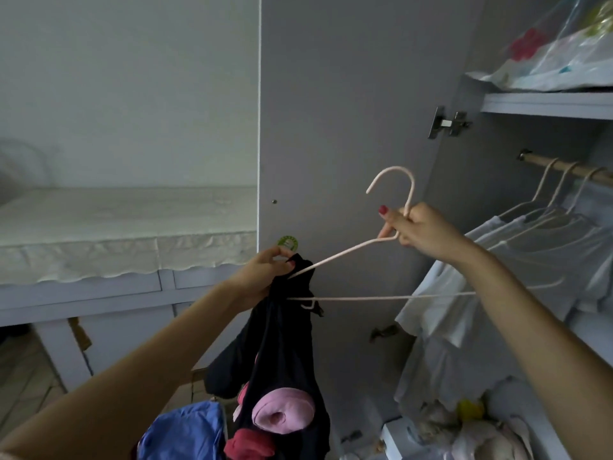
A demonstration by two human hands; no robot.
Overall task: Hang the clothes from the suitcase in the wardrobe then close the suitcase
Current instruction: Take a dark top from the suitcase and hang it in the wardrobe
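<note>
My right hand [419, 229] grips a pale pink hanger [348, 252] at the base of its hook, in front of the open wardrobe door [348, 94]. My left hand [265, 272] pinches the top of a black garment [285, 353] with pink and red print at the hanger's left end. The garment hangs down bunched, draped over that end and the bottom bar. To the right, the wardrobe rail [564, 167] carries three hangers with white clothes [530, 260]. The suitcase is out of view.
A wardrobe shelf [547, 102] above the rail holds plastic bags. Bags and clutter lie on the wardrobe floor [464, 426]. At left stands a grey table [99, 287] with a white cover. A blue cloth [185, 433] lies at the bottom edge.
</note>
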